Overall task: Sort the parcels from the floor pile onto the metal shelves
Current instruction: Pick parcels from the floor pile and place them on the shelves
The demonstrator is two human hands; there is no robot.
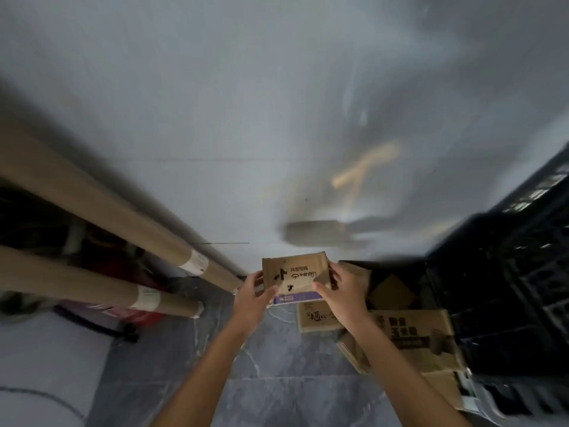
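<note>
Head view: left hand (254,295) and right hand (340,295) both grip one small brown parcel (295,274), held up above the tiled floor (277,365). Thumbs cover part of its print. Pile of cartons (409,334) lower right, partly hidden by the right forearm. Black lattice frame (508,288) at right is motion-blurred and cut off; can't tell what it is.

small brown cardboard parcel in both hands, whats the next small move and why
Probably carry the small brown cardboard parcel up toward a shelf: the left hand and right hand grip its two sides, clear of the other brown cardboard parcels lying on the grey floor.
</note>
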